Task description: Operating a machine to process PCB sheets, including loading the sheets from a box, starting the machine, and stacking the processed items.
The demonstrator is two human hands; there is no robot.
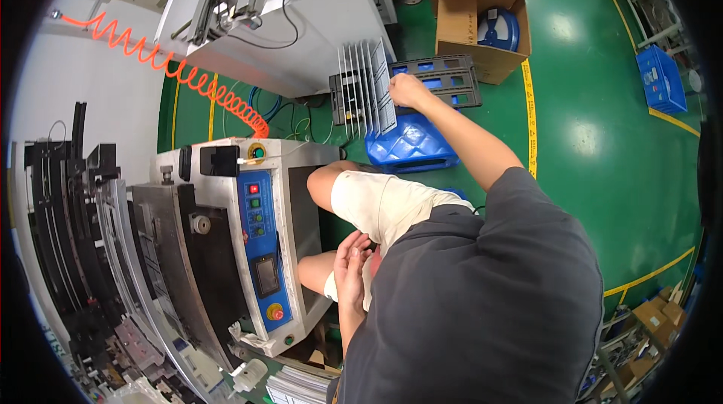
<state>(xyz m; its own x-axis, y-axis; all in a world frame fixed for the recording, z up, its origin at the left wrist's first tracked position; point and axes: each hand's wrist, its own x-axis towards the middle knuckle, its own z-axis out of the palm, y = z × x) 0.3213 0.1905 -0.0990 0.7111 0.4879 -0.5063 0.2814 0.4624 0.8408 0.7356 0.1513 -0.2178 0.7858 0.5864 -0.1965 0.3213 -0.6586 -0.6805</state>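
Observation:
My right hand reaches out to a row of thin upright panels, its fingers closed at the edge of the outermost panel. That panel has rows of small dark markings. Several more slim panels stand parallel beside it in a black slotted rack. A blue quilted-looking stool or box sits close under them. My left hand is held near my lap, palm turned inward, with fingers stretched and slightly bent. Nothing shows in it.
A machine with a blue control panel and black plate stands at the left. A phone lies on its top. An orange coiled hose hangs across. Cardboard boxes, one with a blue reel, stand beyond; a blue crate is far right.

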